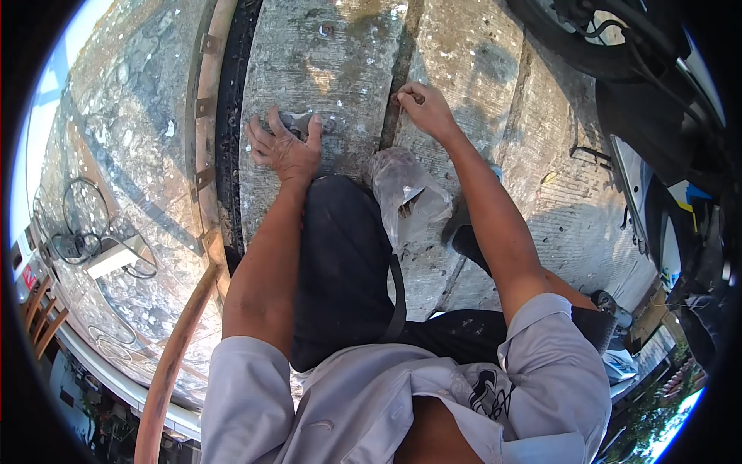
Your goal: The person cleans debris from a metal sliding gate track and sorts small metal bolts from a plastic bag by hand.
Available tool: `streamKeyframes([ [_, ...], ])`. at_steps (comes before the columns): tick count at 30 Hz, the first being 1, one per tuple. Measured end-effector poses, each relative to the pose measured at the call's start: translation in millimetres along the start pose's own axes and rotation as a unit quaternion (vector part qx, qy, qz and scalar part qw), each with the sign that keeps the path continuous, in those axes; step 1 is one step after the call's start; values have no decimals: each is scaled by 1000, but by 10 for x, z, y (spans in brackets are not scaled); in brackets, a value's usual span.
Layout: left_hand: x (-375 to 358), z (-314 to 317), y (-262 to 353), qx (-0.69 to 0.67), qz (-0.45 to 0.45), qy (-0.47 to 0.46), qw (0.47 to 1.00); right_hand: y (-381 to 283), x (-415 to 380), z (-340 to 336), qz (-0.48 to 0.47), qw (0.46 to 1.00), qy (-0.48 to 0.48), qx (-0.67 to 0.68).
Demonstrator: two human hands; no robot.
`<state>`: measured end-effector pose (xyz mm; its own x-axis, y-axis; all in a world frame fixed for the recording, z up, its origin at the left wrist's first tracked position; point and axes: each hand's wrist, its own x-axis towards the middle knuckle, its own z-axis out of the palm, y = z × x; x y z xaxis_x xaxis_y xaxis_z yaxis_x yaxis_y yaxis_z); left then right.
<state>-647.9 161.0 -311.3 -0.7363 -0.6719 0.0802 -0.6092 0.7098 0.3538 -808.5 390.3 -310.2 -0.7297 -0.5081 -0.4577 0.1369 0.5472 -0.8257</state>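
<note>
My left hand [284, 147] has its fingers spread over a small grey object [300, 122] on the rough concrete slab [340, 69]; whether it touches the object cannot be made out. To the right, the fingers of my right hand [421, 108] are curled together above the dark joint between two slabs. Something small and brownish shows at those fingertips, too small to name. A clear plastic bag [402, 189], crumpled and dusty, lies between my arms, beside my dark-trousered knee [344, 232].
A rusty metal rail [207, 116] runs along the left, meeting an orange-brown pipe [174, 356]. Beyond it lie a white power strip [116, 257] and coiled cable. Part of a motorcycle wheel [572, 46] is at the upper right, with a dark metal bracket [591, 154] below it.
</note>
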Motion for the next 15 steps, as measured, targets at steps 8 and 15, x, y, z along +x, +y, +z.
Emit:
streamKeyframes([
  [8,-9,-41,11,-10,7,9,1000,-694,298,-113,57,900,-40,430],
  [15,2,-44,1,-14,10,11,1000,-1013,1145,399,-105,969,90,-205],
])
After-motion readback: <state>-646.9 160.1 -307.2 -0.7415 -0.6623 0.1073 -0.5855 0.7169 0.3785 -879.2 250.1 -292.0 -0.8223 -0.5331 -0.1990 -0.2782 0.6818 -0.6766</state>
